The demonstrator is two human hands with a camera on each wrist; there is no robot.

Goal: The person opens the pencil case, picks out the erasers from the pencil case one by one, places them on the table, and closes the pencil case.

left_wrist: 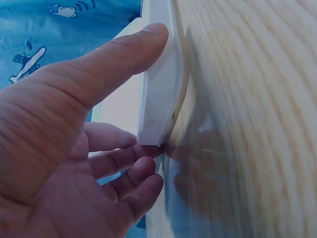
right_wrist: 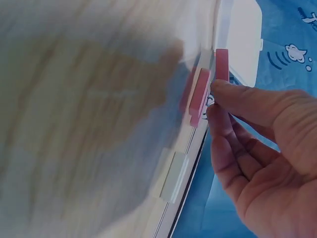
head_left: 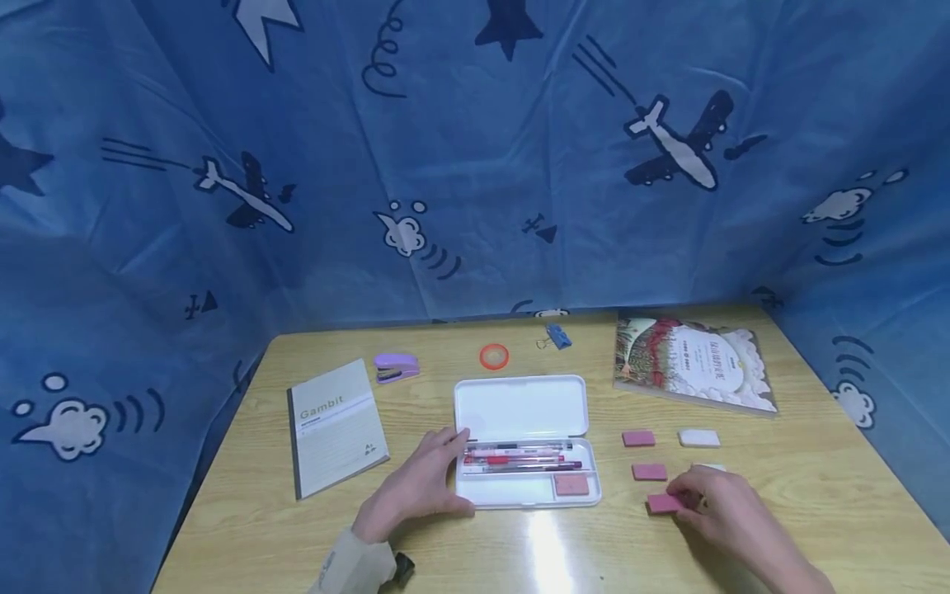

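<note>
An open white pencil case lies mid-table with several pens and a pink eraser in its tray. My left hand clasps its left end; in the left wrist view the thumb lies along the case's rim and the fingers curl at its corner. My right hand pinches the near pink eraser on the table with thumb and forefinger. The right wrist view shows that eraser against the fingertips, with a second pink eraser beyond it and a white eraser nearer.
Two more pink erasers and a white one lie right of the case. A Gambit notebook, purple stapler, orange tape ring, blue clip and picture book rest on the wooden table. Blue cloth walls surround it.
</note>
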